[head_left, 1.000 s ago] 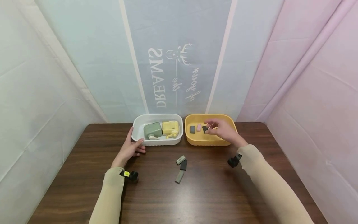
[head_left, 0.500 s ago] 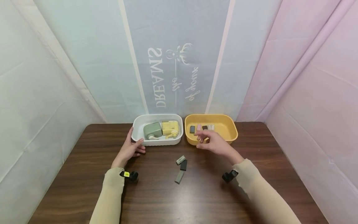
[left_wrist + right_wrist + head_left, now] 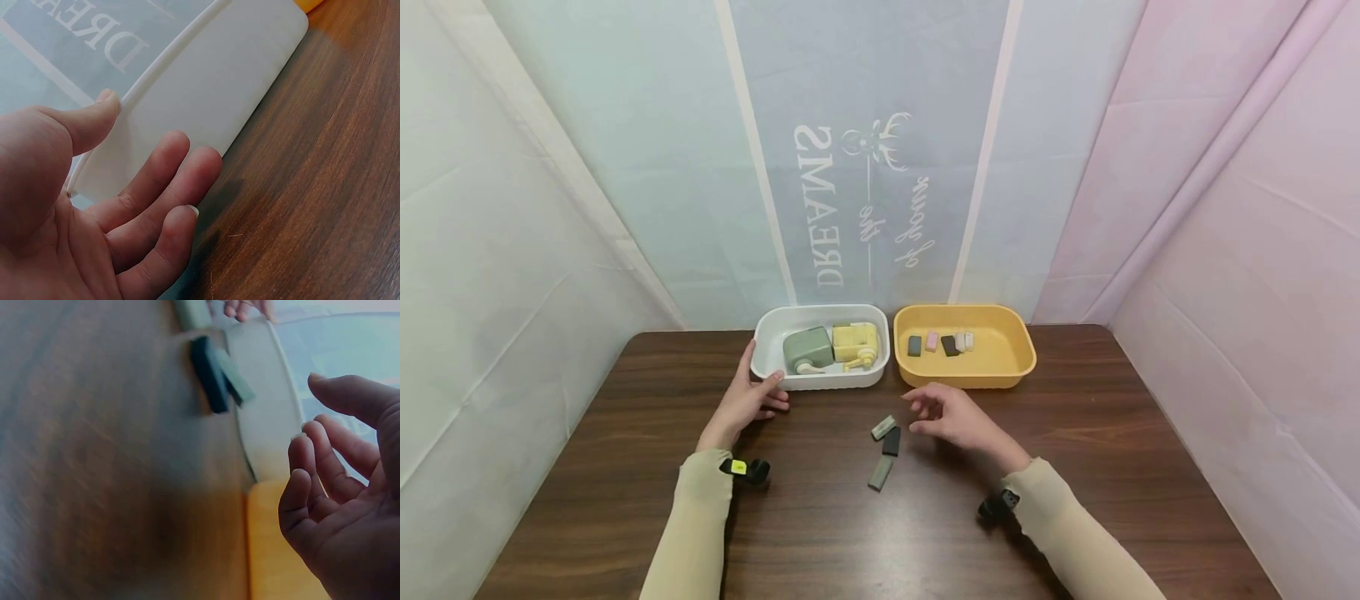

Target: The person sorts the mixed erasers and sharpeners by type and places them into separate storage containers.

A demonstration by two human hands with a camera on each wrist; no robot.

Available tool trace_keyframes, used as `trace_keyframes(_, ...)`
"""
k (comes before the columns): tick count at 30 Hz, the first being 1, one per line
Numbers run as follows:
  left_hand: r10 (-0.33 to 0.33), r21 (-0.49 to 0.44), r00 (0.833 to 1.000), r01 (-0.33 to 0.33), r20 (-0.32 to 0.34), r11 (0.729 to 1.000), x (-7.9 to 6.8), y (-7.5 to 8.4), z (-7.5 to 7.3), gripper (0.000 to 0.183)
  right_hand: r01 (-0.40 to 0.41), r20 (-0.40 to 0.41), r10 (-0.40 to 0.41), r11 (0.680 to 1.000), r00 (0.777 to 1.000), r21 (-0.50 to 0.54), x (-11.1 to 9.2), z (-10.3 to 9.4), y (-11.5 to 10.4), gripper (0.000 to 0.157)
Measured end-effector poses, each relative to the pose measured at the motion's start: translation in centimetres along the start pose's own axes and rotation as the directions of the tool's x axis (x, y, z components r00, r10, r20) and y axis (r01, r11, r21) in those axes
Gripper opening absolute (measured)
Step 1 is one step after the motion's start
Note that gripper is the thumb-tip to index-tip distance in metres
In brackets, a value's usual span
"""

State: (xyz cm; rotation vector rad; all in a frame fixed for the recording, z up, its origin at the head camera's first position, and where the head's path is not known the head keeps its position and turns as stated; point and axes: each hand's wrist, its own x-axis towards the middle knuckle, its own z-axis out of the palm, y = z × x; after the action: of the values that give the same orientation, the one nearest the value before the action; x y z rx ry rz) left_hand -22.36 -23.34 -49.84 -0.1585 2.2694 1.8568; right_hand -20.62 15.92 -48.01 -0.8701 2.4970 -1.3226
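My left hand (image 3: 741, 407) rests at the near left corner of a white plastic bin (image 3: 822, 382). Its thumb touches the rim; the other fingers (image 3: 172, 190) are loosely bent outside the wall. Within that bin lie a green boxy object (image 3: 807, 349) and a yellow one (image 3: 854, 340), each with a spout-like part. My right hand (image 3: 958, 423) hovers empty over the table, fingers relaxed, just right of three small flat blocks: a grey-green block (image 3: 883, 427), a black block (image 3: 891, 442) and another grey-green block (image 3: 880, 472). The right wrist view shows the black block (image 3: 209, 375) blurred.
A yellow bin (image 3: 1000, 381) stands right of the white one. Inside it are a blue-grey block (image 3: 914, 346), a pink block (image 3: 932, 342), a dark block (image 3: 950, 346) and whitish blocks (image 3: 964, 341). Fabric curtains (image 3: 880, 275) surround the wooden table (image 3: 805, 517).
My right hand has come out of the yellow bin, moving toward me and left to beside the loose blocks. Whitish blocks in that bin are now uncovered. The left hand has stayed put.
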Motion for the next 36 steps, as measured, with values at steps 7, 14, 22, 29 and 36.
trace_keyframes(7, 0.007, -0.008, 1.000, -0.007, -0.004, 1.000, 0.0, 0.1, 0.1, 0.088, -0.029, 0.025, 0.029, 1.000, 0.999, 0.005, 0.2, 2.0, 0.7, 0.040)
trace_keyframes(14, -0.025, -0.031, 1.000, 0.026, 0.011, 0.999, -0.5, 0.8, -0.1, 0.089, -0.092, 0.004, 0.092, 0.995, 0.996, -0.036, 0.9, 2.9, 1.0, 0.035)
trace_keyframes(22, -0.007, -0.007, 1.000, 0.007, 0.004, 1.000, -0.1, 0.1, -0.1, 0.089, -0.087, 0.023, 0.088, 0.995, 0.996, -0.054, 1.8, 3.2, 0.5, 0.030)
trace_keyframes(29, -0.005, -0.010, 1.000, 0.005, 0.000, 1.000, -0.1, 0.4, -0.1, 0.088, -0.110, 0.035, 0.112, 0.993, 0.993, -0.049, 1.9, 3.5, 0.4, 0.021)
trace_keyframes(36, -0.027, 0.003, 1.000, 0.027, -0.009, 1.000, -0.1, 0.7, 0.0, 0.090, -0.092, 0.032, 0.093, 0.996, 0.995, -0.018, 1.9, 3.6, 0.4, 0.015)
